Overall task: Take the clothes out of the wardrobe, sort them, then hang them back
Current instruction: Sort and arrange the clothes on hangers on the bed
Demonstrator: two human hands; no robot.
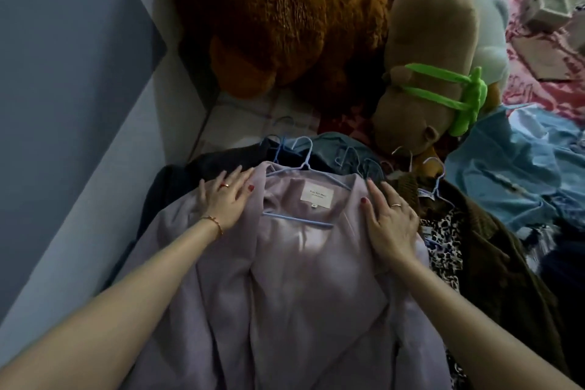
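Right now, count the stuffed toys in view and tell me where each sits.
3. A big dark-brown plush bear at top centre, a tan plush wearing green straps to its right, and a white plush behind the tan one. More may be hidden outside the view.

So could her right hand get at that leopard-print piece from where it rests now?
Probably yes. The right hand lies flat on the lilac coat, and the leopard-print garment shows just beside it with nothing lying between. Only a strip shows, though: the brown knit covers its far side.
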